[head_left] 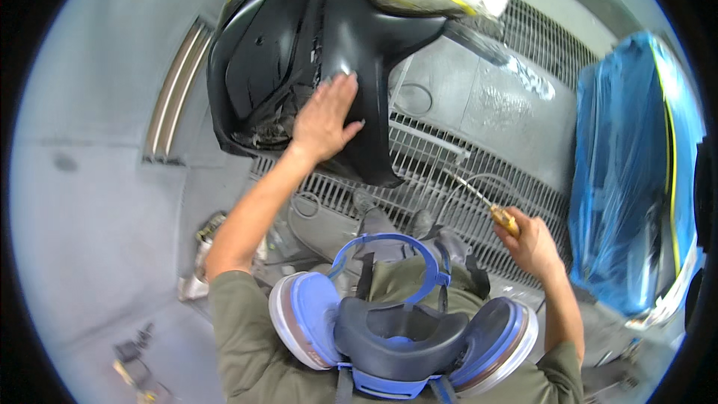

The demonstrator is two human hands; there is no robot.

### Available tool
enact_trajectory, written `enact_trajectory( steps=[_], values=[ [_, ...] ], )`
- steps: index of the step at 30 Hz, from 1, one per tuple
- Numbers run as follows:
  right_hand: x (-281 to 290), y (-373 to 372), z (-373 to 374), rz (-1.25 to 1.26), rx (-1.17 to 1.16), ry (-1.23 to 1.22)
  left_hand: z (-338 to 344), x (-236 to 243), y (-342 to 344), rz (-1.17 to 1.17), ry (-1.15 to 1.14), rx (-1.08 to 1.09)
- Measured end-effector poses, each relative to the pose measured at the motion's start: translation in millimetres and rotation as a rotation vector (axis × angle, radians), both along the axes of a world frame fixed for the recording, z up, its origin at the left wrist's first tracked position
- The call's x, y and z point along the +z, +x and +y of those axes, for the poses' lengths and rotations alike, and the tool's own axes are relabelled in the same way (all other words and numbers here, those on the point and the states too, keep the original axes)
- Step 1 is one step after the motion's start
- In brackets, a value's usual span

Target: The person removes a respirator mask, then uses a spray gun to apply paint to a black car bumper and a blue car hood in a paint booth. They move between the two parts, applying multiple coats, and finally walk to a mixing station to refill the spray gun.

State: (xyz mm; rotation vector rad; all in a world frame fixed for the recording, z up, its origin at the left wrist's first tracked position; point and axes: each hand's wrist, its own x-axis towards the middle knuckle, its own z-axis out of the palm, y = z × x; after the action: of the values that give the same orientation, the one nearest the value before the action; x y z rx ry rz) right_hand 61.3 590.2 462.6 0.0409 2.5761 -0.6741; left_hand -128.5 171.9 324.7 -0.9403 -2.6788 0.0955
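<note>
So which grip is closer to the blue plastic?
Right: the right grip holds a tool, left of the blue plastic and apart from it. The left grip is farther off, resting on the black panel.

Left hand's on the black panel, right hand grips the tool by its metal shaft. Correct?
One fix: the right hand grips the tool by its yellow handle, not its metal shaft; the head view shows it. The left hand is on the black panel, as you say.
</note>
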Motion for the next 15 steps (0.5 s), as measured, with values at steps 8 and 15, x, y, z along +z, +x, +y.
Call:
enact_trajectory(
  steps=[8, 15],
  values=[
    [-19, 43, -33, 0.069, -0.205, -0.116, 41, 47, -50, -0.51, -0.453, -0.795],
    [-29, 110, -135, 0.02, -0.669, -0.083, 60, 64, -150, -0.254, -0.463, -1.122]
  ],
)
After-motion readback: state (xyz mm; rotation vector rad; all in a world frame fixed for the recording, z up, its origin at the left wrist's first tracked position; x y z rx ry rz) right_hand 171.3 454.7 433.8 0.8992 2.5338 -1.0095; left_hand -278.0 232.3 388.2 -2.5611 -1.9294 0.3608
